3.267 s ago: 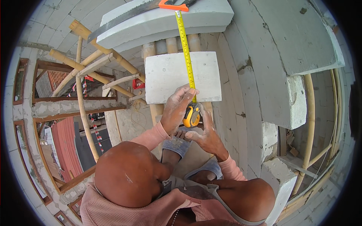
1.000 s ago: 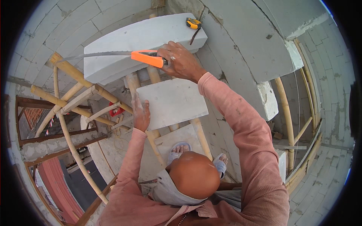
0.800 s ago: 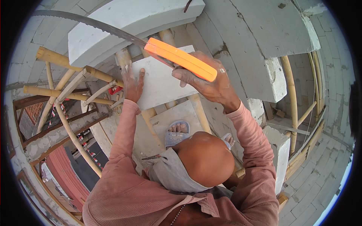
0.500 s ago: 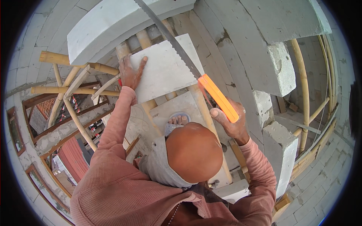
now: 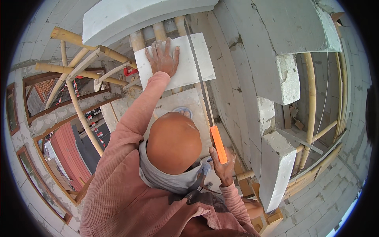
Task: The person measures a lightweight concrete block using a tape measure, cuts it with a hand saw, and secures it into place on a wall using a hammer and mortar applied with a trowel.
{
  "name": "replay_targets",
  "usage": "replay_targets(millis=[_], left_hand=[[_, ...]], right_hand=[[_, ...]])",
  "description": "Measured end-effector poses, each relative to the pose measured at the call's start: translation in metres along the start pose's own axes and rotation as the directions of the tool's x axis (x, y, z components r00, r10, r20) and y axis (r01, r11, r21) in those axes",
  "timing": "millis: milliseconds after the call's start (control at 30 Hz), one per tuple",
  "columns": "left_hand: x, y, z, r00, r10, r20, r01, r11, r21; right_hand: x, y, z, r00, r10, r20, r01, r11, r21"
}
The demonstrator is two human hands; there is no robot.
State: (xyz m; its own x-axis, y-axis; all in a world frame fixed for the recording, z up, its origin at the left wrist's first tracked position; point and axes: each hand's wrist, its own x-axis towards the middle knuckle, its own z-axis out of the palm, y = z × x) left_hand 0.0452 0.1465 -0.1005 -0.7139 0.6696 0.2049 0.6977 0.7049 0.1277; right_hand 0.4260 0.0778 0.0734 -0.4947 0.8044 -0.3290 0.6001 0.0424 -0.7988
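A pale lightweight concrete block [image 5: 179,80] lies across several bamboo poles [image 5: 159,31]. My left hand [image 5: 162,59] presses flat on top of it, fingers spread. My right hand [image 5: 223,162] is wrapped round the orange handle of a handsaw [image 5: 218,144]. The saw's long toothed blade [image 5: 199,70] runs away from me across the block, right of my left hand, and its far end reaches past the block's far edge. I cannot tell how deep the teeth sit in the block. Below the block a foot in a sandal [image 5: 183,111] shows partly.
A large white block [image 5: 146,17] spans the far side. On the right rises a grey block wall [image 5: 237,67] with a rough-ended block [image 5: 278,166] jutting near me. Crossed bamboo poles [image 5: 73,75] stand at the left beside a window opening. More bamboo poles [image 5: 310,94] stand far right.
The saw has swung from slanting leftward to lying nearly straight along the block. My right hand has drawn nearer to me. My left hand has shifted from the block's left edge onto its top.
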Motion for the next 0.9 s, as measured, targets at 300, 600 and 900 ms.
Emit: replay_targets(millis=[300,600,900], left_hand=[[0.034,0.017,-0.009,0.953,-0.206,0.220,0.189,0.977,0.098],[0.035,0.017,-0.002,0.965,-0.195,0.178,0.171,0.975,0.142],[0.038,0.015,0.005,0.958,-0.195,0.209,0.180,0.980,0.088]], right_hand=[[0.009,0.001,0.003,0.999,0.006,0.041,-0.004,0.998,-0.057],[-0.009,-0.026,0.009,0.986,0.148,0.077,-0.146,0.989,-0.040],[0.030,-0.019,0.033,0.996,0.066,0.067,-0.065,0.998,-0.028]])
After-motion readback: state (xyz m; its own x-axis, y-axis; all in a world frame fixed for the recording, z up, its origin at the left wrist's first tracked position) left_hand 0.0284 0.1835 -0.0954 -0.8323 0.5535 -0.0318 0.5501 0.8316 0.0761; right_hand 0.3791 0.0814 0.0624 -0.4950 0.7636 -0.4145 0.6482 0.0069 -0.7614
